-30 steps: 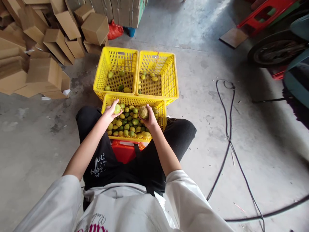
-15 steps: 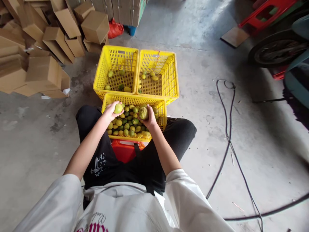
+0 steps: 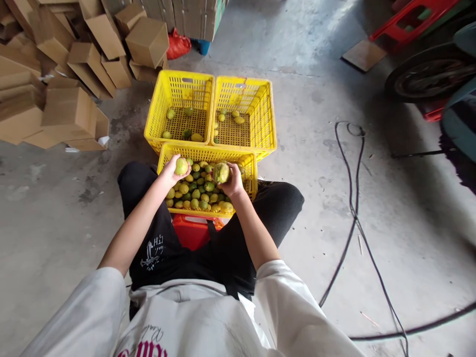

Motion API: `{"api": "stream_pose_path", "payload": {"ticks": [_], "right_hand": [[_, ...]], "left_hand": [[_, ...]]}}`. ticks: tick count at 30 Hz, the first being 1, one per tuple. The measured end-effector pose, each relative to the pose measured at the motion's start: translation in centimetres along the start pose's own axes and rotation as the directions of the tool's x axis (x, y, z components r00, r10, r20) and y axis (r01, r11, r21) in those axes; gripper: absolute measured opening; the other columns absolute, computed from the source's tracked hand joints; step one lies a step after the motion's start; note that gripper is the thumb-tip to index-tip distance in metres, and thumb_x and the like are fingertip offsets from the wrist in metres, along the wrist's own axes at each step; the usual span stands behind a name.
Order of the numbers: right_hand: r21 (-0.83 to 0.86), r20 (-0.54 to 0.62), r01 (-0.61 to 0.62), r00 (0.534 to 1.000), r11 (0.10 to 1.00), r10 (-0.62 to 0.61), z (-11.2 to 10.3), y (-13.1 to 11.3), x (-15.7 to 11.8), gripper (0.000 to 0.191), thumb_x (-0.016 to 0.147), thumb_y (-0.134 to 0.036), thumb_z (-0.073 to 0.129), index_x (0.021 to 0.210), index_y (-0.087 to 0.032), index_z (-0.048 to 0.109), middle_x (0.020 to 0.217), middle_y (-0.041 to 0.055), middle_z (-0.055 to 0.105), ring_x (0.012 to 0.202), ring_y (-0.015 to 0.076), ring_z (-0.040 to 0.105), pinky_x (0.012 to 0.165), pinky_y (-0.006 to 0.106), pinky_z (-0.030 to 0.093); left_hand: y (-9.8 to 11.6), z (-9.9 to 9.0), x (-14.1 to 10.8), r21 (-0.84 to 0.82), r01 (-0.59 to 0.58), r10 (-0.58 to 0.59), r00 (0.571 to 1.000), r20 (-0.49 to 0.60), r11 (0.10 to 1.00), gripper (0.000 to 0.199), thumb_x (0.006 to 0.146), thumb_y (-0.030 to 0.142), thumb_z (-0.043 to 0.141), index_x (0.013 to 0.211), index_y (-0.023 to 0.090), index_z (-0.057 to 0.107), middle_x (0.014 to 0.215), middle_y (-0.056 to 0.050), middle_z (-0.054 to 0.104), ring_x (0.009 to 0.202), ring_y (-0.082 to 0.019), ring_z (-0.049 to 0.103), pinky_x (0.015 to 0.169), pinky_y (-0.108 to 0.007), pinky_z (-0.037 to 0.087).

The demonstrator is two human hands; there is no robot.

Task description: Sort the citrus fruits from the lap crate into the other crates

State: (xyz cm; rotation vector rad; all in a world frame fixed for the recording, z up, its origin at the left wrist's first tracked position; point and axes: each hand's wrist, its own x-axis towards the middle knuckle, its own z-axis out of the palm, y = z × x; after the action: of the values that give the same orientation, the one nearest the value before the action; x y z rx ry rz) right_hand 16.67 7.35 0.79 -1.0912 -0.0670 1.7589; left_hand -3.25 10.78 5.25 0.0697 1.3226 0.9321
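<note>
My left hand (image 3: pixel 171 171) is closed around a pale yellow-green lemon (image 3: pixel 181 166), over the left side of the near yellow crate (image 3: pixel 208 149). In my right hand (image 3: pixel 234 182) is a larger, bumpy green-yellow lemon (image 3: pixel 221 173), held above the crate's right half. Beneath both hands, many green and yellow lemons (image 3: pixel 195 204) fill the bottom of this crate. The crate sits between my knees, with a red plastic stool (image 3: pixel 191 233) showing just in front of me.
Beyond it stand a left yellow crate (image 3: pixel 148 119) and a right yellow crate (image 3: pixel 272 119), each with several lemons. Cardboard boxes (image 3: pixel 70 114) pile up at left. A black cable (image 3: pixel 353 213) lies on the floor at right, near a motorbike wheel (image 3: pixel 427 74).
My right hand has turned slightly, showing a different side of the bumpy lemon. My left hand still holds its lemon in nearly the same place.
</note>
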Motion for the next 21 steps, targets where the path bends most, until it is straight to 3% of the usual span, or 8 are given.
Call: {"api": "stream_pose_path", "payload": {"ticks": [3,7,12,16,21], "right_hand": [[0.019,-0.028,-0.005,1.0,1.0,0.006,-0.31,-0.22,0.16,0.028,0.073,-0.047,0.068,0.085,-0.025,0.057,0.08,0.0066,0.067,0.095,0.0288,0.068,0.08,0.05,0.063],[0.034,-0.069,-0.029,0.997,0.999,0.031,-0.4,-0.2,0.14,0.022,0.079,-0.045,0.06,0.084,-0.024,0.058,0.077,0.0041,0.066,0.091,0.0251,0.069,0.079,0.043,0.064],[0.025,-0.124,0.005,0.992,1.0,-0.002,-0.18,-0.25,0.06,0.017,0.079,-0.037,0.067,0.083,-0.024,0.057,0.074,-0.0035,0.064,0.08,0.0167,0.067,0.073,0.033,0.063],[0.009,-0.108,0.054,0.993,0.998,-0.053,-0.21,-0.52,0.18,0.021,0.076,-0.034,0.073,0.085,-0.025,0.057,0.077,-0.0043,0.065,0.075,0.0145,0.066,0.07,0.031,0.063],[-0.01,-0.097,-0.011,0.995,1.0,0.01,-0.53,-0.55,0.45,0.022,0.078,-0.042,0.068,0.085,-0.023,0.058,0.076,-0.0001,0.066,0.074,0.0182,0.068,0.069,0.036,0.064]], "left_hand": [[-0.27,-0.26,-0.08,0.106,-0.08,0.079,0.997,0.014,0.991,0.016,0.077,0.019,0.075,0.074,0.015,0.06,0.062,-0.004,0.064,0.051,-0.013,0.062,0.053,-0.022,0.051],[-0.69,-0.23,-0.29,0.171,-0.11,0.104,0.994,0.042,0.979,0.012,0.073,0.011,0.072,0.069,0.014,0.06,0.063,-0.006,0.064,0.053,-0.014,0.062,0.054,-0.024,0.052],[-0.71,0.19,-0.35,0.186,-0.1,0.12,0.988,-0.102,0.977,0.02,0.072,0.01,0.071,0.065,0.016,0.054,0.058,0.001,0.054,0.051,-0.011,0.054,0.058,-0.026,0.054],[-0.66,0.01,-0.01,0.124,-0.061,0.077,0.989,-0.13,0.99,0.019,0.072,0.012,0.072,0.071,0.018,0.054,0.057,0.004,0.051,0.051,-0.01,0.052,0.058,-0.024,0.053],[-0.55,-0.28,0.22,-0.009,0.0,0.0,0.999,-0.037,1.0,0.02,0.071,0.019,0.074,0.076,0.02,0.054,0.056,0.004,0.051,0.048,-0.012,0.054,0.051,-0.023,0.05]]}}
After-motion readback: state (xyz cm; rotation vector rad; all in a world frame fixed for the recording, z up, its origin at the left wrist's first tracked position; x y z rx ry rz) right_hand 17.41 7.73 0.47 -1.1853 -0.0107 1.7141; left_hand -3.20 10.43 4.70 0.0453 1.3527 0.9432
